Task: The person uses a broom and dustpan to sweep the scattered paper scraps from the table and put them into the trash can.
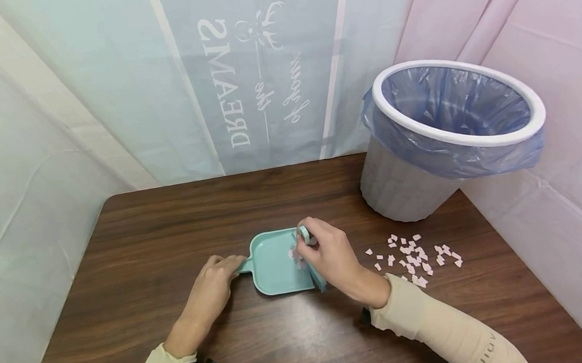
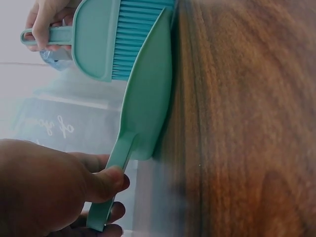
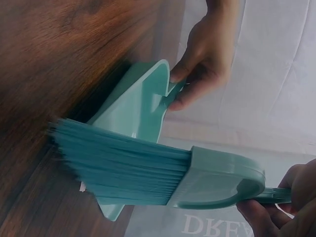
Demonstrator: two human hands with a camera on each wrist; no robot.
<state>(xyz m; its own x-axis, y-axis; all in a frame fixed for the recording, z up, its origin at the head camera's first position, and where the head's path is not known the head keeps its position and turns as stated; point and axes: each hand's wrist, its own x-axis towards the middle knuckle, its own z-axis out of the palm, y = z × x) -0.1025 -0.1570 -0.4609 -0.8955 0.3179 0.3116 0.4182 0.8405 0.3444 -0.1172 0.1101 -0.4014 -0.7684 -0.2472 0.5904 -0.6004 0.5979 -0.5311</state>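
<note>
My left hand (image 1: pixel 216 282) grips the handle of a mint-green dustpan (image 1: pixel 275 269) that sits on the wooden table. In the left wrist view, thumb and fingers pinch that handle (image 2: pixel 118 153). With my right hand (image 1: pixel 330 253) I hold a small hand brush (image 3: pixel 217 177) by its handle, upright at the dustpan's open edge. Its teal bristles (image 3: pixel 123 163) reach down across the pan's front lip in the right wrist view. A few white paper scraps (image 1: pixel 296 257) lie in the pan near the bristles, partly hidden by my right hand in the head view.
Many small white paper scraps (image 1: pixel 413 260) are scattered on the table (image 1: pixel 175 219) to the right of my right hand. Behind them stands a grey wastebasket (image 1: pixel 393 182) with a white rim and blue liner. A printed curtain (image 1: pixel 268 96) hangs at the back.
</note>
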